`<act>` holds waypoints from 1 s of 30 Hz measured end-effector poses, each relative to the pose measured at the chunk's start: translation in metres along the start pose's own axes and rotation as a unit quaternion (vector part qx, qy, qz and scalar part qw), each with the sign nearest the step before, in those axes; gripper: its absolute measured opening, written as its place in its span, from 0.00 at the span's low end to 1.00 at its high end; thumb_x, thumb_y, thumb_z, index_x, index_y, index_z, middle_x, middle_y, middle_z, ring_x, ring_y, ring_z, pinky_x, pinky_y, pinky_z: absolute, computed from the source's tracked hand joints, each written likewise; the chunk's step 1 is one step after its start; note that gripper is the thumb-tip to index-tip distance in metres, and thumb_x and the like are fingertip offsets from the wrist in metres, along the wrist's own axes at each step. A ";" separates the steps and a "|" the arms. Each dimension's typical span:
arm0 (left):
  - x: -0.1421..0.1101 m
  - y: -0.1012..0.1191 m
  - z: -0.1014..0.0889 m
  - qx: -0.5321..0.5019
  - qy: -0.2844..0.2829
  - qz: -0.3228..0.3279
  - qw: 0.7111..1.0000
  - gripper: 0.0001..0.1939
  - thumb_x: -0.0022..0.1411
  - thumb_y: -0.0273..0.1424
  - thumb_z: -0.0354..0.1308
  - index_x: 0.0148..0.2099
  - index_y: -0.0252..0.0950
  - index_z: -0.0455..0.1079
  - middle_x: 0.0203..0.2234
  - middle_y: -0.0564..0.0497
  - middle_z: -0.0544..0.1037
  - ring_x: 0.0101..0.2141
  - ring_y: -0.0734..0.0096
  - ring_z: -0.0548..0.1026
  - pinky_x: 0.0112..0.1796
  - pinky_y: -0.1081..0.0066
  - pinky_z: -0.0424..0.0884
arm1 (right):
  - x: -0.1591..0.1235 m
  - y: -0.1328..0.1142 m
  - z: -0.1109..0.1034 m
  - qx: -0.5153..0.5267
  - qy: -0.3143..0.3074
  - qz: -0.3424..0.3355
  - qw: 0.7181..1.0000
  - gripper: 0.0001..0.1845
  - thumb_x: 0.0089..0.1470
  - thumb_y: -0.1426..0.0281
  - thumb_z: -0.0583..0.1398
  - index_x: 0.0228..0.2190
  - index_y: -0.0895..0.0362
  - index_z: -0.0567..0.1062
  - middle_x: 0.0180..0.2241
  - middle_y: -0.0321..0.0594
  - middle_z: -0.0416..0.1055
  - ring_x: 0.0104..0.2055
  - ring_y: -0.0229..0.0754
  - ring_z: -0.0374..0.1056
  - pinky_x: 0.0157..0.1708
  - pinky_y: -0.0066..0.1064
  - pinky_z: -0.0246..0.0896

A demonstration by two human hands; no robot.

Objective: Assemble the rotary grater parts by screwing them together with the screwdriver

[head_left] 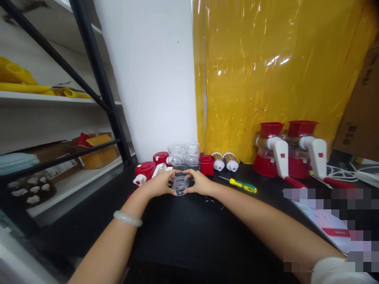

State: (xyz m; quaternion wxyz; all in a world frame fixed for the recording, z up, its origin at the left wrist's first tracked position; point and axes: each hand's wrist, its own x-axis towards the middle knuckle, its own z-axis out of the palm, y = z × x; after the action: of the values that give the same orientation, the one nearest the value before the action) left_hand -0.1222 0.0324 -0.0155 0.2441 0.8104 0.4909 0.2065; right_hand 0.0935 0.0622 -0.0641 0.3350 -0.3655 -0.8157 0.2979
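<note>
Between my two hands is a clear plastic housing (180,185), low over the black table. My left hand (161,183) curls its fingers round the left side of it. On the opposite side my right hand (199,182) grips it with thumb and fingers. Just behind stand more clear plastic housings (183,152), partly stacked. Red round bases (145,169) and white crank parts lie by my left hand. A red square hopper (207,164) and two metal grater drums (225,161) with white ends sit beyond my right hand.
A yellow-green screwdriver (242,185) lies right of my hands, with several small screws (209,200) on the black table (183,232). Two assembled red-and-white rotary graters (271,154) stand at the right, near white cables (343,172) and a printed sheet. A metal-framed shelf (97,71) borders the left.
</note>
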 end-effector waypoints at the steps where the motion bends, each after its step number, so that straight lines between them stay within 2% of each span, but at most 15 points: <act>1: 0.000 0.001 0.000 -0.001 0.001 -0.004 1.000 0.44 0.37 0.28 0.72 0.59 0.36 0.64 0.47 0.39 0.74 0.45 0.52 0.76 0.45 0.53 0.73 | 0.001 0.002 0.001 0.005 0.001 0.000 1.000 0.48 0.31 0.68 0.75 0.55 0.56 0.67 0.46 0.44 0.73 0.53 0.47 0.66 0.55 0.43 0.57; 5: -0.001 0.004 0.001 -0.028 0.005 0.003 1.000 0.45 0.37 0.28 0.73 0.60 0.37 0.64 0.54 0.35 0.70 0.46 0.51 0.76 0.46 0.53 0.73 | 0.002 0.006 0.002 0.014 -0.001 -0.001 1.000 0.49 0.29 0.68 0.75 0.55 0.56 0.67 0.45 0.44 0.73 0.53 0.48 0.66 0.55 0.44 0.57; 8: -0.002 0.005 0.001 -0.040 0.004 0.020 0.999 0.44 0.38 0.29 0.73 0.59 0.39 0.65 0.56 0.37 0.69 0.48 0.49 0.75 0.46 0.52 0.73 | 0.002 0.005 0.002 0.011 0.000 0.001 1.000 0.49 0.30 0.68 0.75 0.55 0.55 0.66 0.46 0.44 0.73 0.53 0.48 0.65 0.55 0.44 0.57; 19: -0.001 -0.003 0.000 -0.027 -0.013 0.013 0.999 0.46 0.38 0.27 0.72 0.61 0.38 0.63 0.51 0.36 0.73 0.51 0.48 0.74 0.47 0.52 0.72 | 0.000 0.007 0.000 -0.007 0.006 -0.012 1.000 0.49 0.28 0.65 0.75 0.54 0.56 0.67 0.42 0.41 0.74 0.50 0.47 0.67 0.53 0.42 0.57; 30: 0.000 -0.009 0.001 -0.021 -0.004 0.031 0.999 0.43 0.39 0.27 0.72 0.60 0.40 0.65 0.46 0.41 0.75 0.47 0.52 0.76 0.46 0.54 0.73 | -0.004 0.007 -0.002 -0.055 0.005 -0.030 0.998 0.50 0.30 0.62 0.75 0.56 0.55 0.67 0.42 0.42 0.74 0.50 0.49 0.65 0.51 0.43 0.57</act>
State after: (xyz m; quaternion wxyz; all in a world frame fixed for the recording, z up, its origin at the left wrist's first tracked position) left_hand -0.1276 0.0355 -0.0218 0.2564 0.8206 0.4604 0.2213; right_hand 0.0997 0.0629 -0.0691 0.3268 -0.3605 -0.8399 0.2405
